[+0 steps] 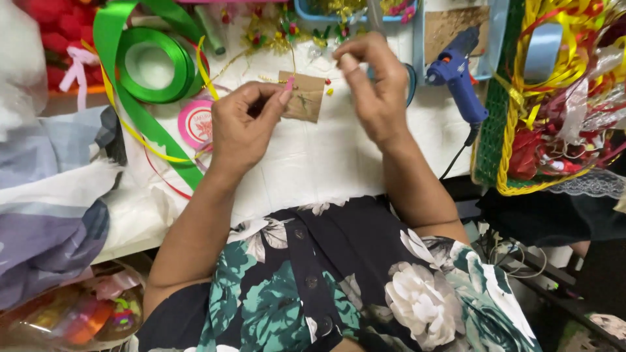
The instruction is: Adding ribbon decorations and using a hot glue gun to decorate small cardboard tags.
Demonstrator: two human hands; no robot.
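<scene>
Left hand fingers pinch brown card above tabletop; right hand fingers pinched together, contents unclear; glue gun beside.

Both arms are bare to above the elbow. The left hand shows a pink-painted nail. The right hand wears no ring or watch. At lower centre of the frame, a dark buttoned garment — big white and teal flowers.

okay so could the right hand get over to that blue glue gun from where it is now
Probably yes. The right hand is raised just left of the blue glue gun, which lies on the white table with nothing between them. Its fingertips look pinched on something small, which it might need to drop first.
</scene>
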